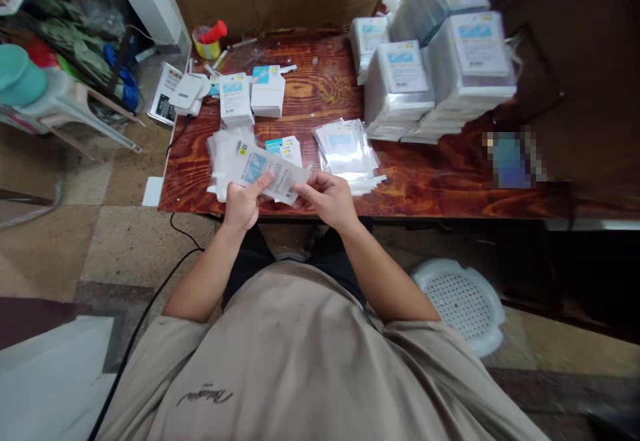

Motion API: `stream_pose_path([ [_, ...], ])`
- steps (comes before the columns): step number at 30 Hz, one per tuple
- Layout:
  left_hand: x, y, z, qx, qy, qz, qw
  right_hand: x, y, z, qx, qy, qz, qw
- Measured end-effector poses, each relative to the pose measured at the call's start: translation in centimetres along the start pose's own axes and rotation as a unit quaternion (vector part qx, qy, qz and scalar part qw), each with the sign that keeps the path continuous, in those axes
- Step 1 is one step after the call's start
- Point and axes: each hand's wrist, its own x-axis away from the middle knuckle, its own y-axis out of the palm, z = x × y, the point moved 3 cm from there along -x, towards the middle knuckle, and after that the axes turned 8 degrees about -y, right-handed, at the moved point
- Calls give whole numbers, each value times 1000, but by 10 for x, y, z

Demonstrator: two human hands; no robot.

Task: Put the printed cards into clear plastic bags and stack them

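Observation:
Between my hands, above the table's front edge, is a printed card (280, 175) with a blue picture, which seems to sit in a clear plastic sleeve. My left hand (244, 202) pinches its left part, thumb on top. The right end is gripped by my right hand (327, 195), thumb over the corner. Beneath and left of the card lies a pile of clear sleeves (219, 154). Just behind it are small loose cards (293, 150) with yellow marks. To the right of my right hand rests a stack of sleeved cards (350, 151).
Tall stacks of packaged cards (400, 87) stand at the back right. Two card stacks (235, 97) sit at the back left, near a tape roll (207, 44). Rubber bands (335, 93) lie mid-table. A white stool (460, 301) stands at my right; a black cable (145, 314) runs left.

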Motion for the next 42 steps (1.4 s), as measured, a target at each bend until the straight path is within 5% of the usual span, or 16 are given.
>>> stream_pose_path([
  [6,11,2,-7,-29,-53,-20,998,-12,-2,20,125,-180,116,969],
  [12,1,6,-5,-159,-141,-107,971,-8,-11,16,53,-84,16,995],
  [17,-17,17,-6,-257,-113,-152,948,-14,-45,3,27,-6,41,999],
  [20,-40,-3,16,-395,41,13,918,-28,-89,6,168,-2,190,967],
  [22,-55,-28,39,-518,152,176,823,-34,-115,10,337,30,269,902],
  [24,-72,-54,55,-606,158,266,733,-37,-129,15,477,64,297,825],
  [26,-89,-79,62,-641,82,270,714,-38,-126,16,548,42,302,779],
  [28,-102,-93,64,-646,39,257,718,-38,-104,13,567,-46,248,785],
  [31,-110,-99,66,-645,36,240,725,-38,-45,3,557,-200,-16,806],
  [34,-111,-97,69,-633,32,212,744,-34,5,-4,585,-236,-248,735],
  [37,-106,-92,73,-581,47,179,792,-33,23,-8,637,-190,-333,669],
  [42,-96,-83,63,-323,23,129,937,-25,20,-13,668,-199,-377,610],
])
